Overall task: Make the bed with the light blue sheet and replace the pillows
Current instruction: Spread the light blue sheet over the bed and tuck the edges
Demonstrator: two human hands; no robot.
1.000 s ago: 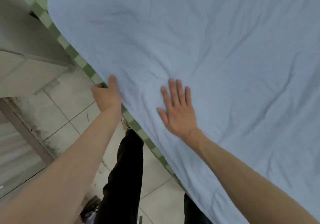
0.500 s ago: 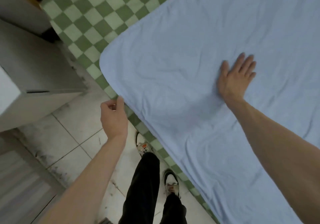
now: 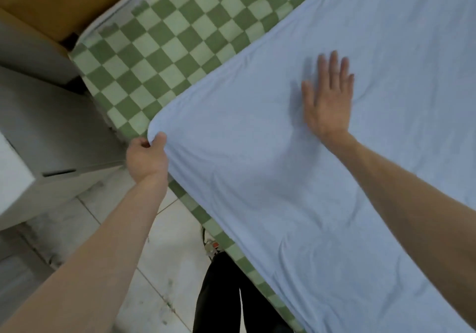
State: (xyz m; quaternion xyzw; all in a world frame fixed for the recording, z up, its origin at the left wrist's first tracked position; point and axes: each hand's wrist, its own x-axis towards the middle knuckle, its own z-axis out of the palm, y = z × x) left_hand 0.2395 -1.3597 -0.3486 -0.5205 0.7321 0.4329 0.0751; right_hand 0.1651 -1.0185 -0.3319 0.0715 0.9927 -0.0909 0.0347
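Note:
The light blue sheet (image 3: 296,178) lies spread over a bed covered in green and white checked fabric (image 3: 175,39). The checked fabric shows bare at the bed's upper left end and along the near edge. My left hand (image 3: 146,159) pinches the sheet's rounded near corner at the side of the bed. My right hand (image 3: 327,101) rests flat on the sheet, palm down with fingers spread, further in on the bed. No pillows are in view.
A grey cabinet (image 3: 51,132) stands left of the bed, close to the corner. A brown headboard (image 3: 64,0) runs along the top left. White floor tiles (image 3: 167,268) and my dark trouser legs (image 3: 224,299) are below, beside the bed.
My left hand moved from the sheet's side edge to its corner and took hold of it. My right hand slid flat across the sheet, further from the edge. The view shifted toward the bed's head end.

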